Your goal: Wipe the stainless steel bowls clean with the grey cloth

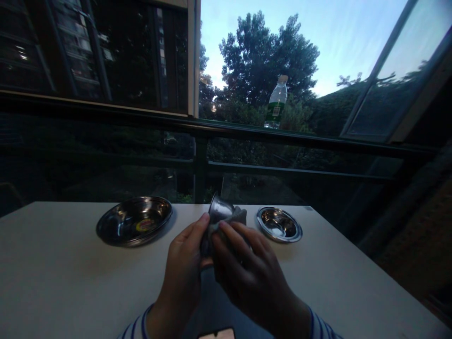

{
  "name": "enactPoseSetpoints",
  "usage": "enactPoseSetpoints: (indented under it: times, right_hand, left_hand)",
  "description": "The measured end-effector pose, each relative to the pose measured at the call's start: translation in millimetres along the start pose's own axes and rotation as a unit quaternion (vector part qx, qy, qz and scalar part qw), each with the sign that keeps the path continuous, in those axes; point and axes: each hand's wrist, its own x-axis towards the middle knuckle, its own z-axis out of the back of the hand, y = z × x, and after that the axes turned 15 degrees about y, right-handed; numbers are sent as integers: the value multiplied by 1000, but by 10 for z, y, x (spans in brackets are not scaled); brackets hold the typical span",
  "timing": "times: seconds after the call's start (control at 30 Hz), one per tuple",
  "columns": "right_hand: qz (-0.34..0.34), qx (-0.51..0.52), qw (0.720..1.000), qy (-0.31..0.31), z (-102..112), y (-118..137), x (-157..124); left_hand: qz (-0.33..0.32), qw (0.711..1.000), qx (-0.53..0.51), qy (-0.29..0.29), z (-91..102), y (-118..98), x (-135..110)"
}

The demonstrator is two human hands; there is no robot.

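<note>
A small metal bowl (219,207), tipped on its side, is gripped by my left hand (183,259) with the thumb near its rim. My right hand (247,263) is closed on a grey cloth (240,215) and presses it against the bowl's outer wall. Both hands are raised in front of me over the near middle of the table. Fingers and cloth hide the bowl's lower part. To the right of my hands stands a small shiny steel bowl (278,225); to their left is a wide steel basin (136,221) with a yellow sticker inside.
The white table (70,278) ends at a dark railing (226,127) below the window. On the railing's ledge stands a clear plastic bottle (276,103) with a green label. At the bottom edge, part of a phone-like thing (217,334) shows near my body.
</note>
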Motion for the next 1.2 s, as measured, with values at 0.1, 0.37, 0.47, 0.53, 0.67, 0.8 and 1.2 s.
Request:
enactPoseSetpoints:
  times: [0.1,0.37,0.47,0.53,0.67,0.8,1.2]
  right_hand:
    - [-35,4,999,5,21,-81,11]
    - [-16,-8,1000,-2,31,-42,13]
    - [22,-1,1000,6,42,-39,6]
    - [4,4,1000,5,56,-96,8]
    - [-69,3,998,11,59,-161,13]
    - [-20,-8,1000,11,31,-48,6]
    - [-36,2,999,17,52,-23,8]
  left_hand:
    - [15,1000,15,13,-10,17,-8]
    - [9,999,33,6,-6,11,-16]
    - [10,1000,25,8,-7,-12,-26]
    - [15,999,26,22,-16,-2,-36]
    - [33,998,42,36,-34,32,-39]
    - [22,999,49,5,-39,6,-17]
    - [44,998,53,2,-23,72,-15]
